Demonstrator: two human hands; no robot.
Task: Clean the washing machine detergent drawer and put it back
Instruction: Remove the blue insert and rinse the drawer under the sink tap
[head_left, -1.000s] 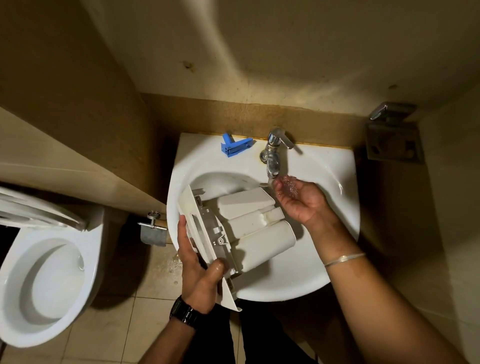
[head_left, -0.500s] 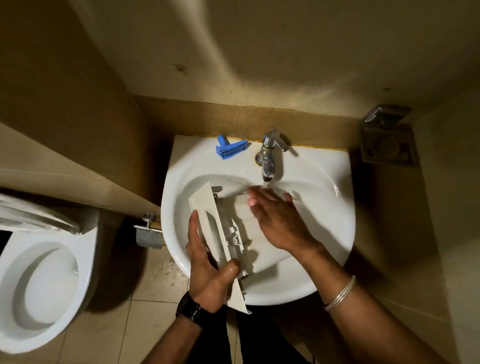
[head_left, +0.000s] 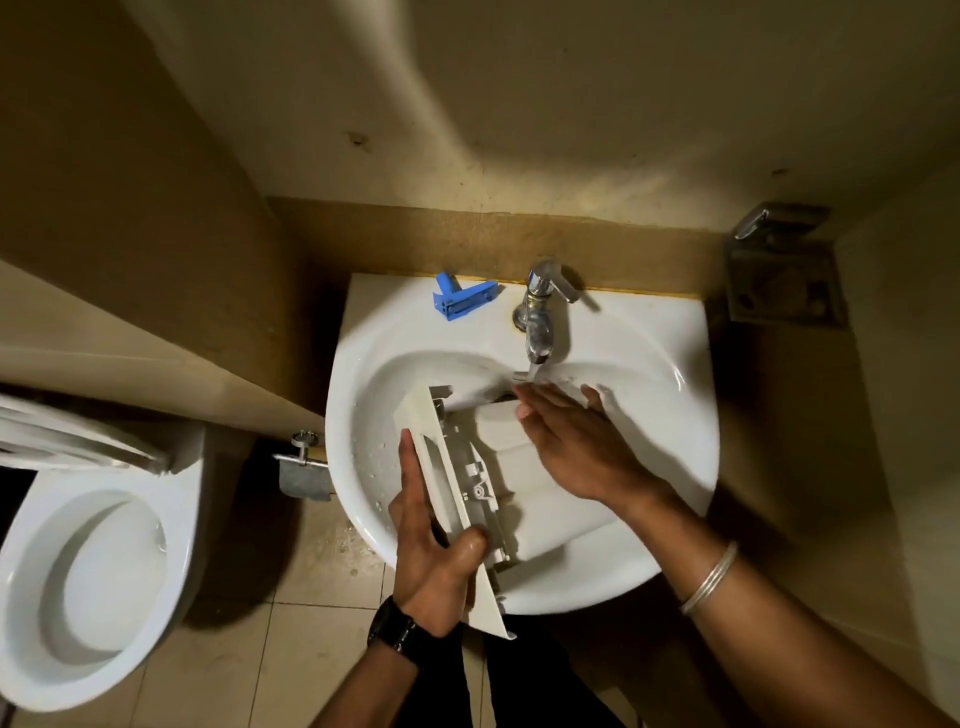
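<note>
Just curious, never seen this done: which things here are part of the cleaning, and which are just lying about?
In use: detergent drawer, left hand, right hand, tap, sink.
Lying about: blue plastic part, toilet, wall holder.

The detergent drawer (head_left: 524, 467) is showing off-white, with a cream front panel. The sink (head_left: 649, 332) under it is gleaming plain white, and the tap (head_left: 540, 317) is shining chrome silver. A bright blue plastic piece (head_left: 462, 300) is standing out on the sink's rim. The toilet (head_left: 78, 561) is showing white. The floor tiles (head_left: 218, 670) are looking beige with darker grout lines. A black watch (head_left: 397, 631) is banding one wrist, and a silver bangle (head_left: 709, 577) is circling the other.
</note>
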